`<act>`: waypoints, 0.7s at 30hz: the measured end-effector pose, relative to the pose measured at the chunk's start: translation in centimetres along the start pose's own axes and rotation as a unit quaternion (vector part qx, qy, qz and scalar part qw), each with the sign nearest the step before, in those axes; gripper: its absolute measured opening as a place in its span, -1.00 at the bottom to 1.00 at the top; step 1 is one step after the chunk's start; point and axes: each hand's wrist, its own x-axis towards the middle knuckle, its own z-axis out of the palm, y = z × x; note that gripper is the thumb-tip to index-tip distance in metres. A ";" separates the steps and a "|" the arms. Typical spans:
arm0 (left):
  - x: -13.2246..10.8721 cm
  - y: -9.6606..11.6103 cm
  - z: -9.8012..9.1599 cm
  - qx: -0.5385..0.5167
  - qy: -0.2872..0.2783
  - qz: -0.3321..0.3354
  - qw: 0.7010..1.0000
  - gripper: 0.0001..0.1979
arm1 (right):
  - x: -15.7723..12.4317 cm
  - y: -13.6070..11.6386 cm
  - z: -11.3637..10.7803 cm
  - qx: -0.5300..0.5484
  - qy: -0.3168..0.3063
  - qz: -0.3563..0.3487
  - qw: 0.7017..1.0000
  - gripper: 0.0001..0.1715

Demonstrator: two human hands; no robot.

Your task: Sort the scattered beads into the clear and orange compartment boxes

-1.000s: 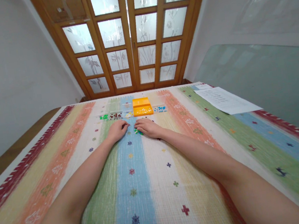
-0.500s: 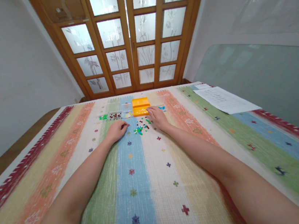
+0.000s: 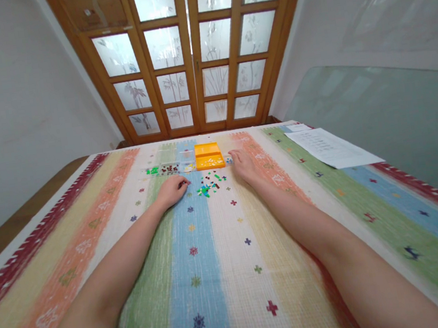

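My left hand (image 3: 173, 190) rests on the cloth, just short of the clear boxes. Its fingers are curled into a pinch, and anything between them is too small to name. My right hand (image 3: 243, 165) is over the clear box with blue pieces (image 3: 229, 161), right of the orange-yellow box (image 3: 209, 156). Its fingers are drawn together, and I cannot make out what they hold. White and pale bits lie in the front half of that open orange-yellow box. Between my hands lies a scatter of tiny green, blue, brown and white pieces (image 3: 205, 190).
Left of the orange-yellow box stand clear boxes with green pieces (image 3: 152, 170), dark brown pieces (image 3: 170, 169) and yellow-white pieces (image 3: 190, 167). Printed sheets (image 3: 332, 146) lie at the right. A striped cloth (image 3: 199, 301) covers the table; glazed wooden doors (image 3: 195, 81) stand behind.
My right hand has moved right, from the front right corner of the orange-yellow box to the clear box with blue pieces. My left hand has stayed in place.
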 end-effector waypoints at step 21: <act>0.1 0.0 0.0 -0.002 -0.007 -0.007 1.000 -0.78 | -3.1 -5.6 0.5 0.057 -0.207 -0.182 0.960 -0.78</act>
